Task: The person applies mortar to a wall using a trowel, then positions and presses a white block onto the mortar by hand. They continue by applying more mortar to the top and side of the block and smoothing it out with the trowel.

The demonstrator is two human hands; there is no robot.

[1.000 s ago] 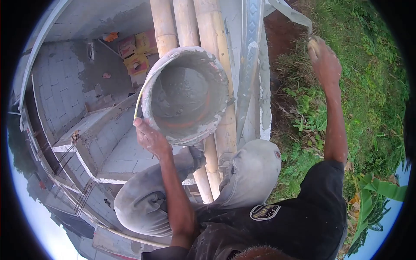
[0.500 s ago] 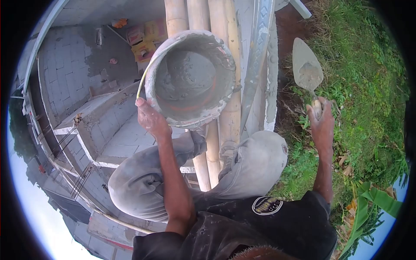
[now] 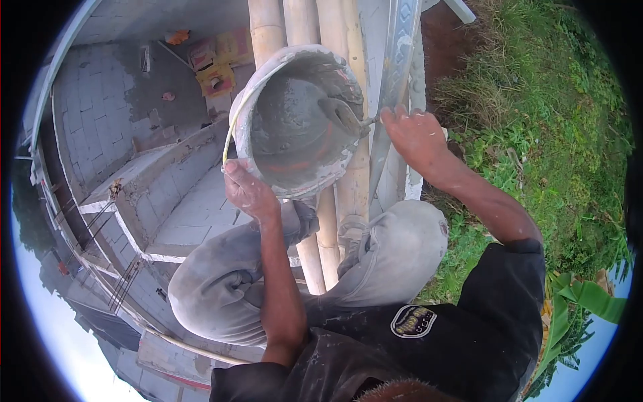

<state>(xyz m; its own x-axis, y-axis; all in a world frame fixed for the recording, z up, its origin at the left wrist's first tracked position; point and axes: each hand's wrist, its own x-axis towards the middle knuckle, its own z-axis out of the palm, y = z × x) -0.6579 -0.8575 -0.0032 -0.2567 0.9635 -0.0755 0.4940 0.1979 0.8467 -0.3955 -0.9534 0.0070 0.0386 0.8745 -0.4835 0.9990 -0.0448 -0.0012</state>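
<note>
A bucket (image 3: 251, 127) of wet grey mortar (image 3: 291, 120) rests on bamboo poles in front of me, its mouth tipped toward me. My left hand (image 3: 249, 191) is closed on the yellowish bucket handle (image 3: 231, 137) at the lower left of the rim. On the other side, my right hand (image 3: 416, 137) grips a trowel (image 3: 343, 118) by its handle, the grip mostly hidden by the fingers. The trowel's blade is inside the bucket, against the mortar near the right wall.
Several bamboo poles (image 3: 328, 234) run beneath me. A metal strip (image 3: 395, 67) lies along the block wall's top (image 3: 416, 80) to the right. Beyond it, grassy ground (image 3: 556, 134) lies lower. Left and below are block walls (image 3: 94, 114) and yellow-red bags (image 3: 216, 74).
My right hand has swung left from over the grass, bringing the trowel blade into the bucket. My left hand stays on the handle, and the bucket has tilted slightly.
</note>
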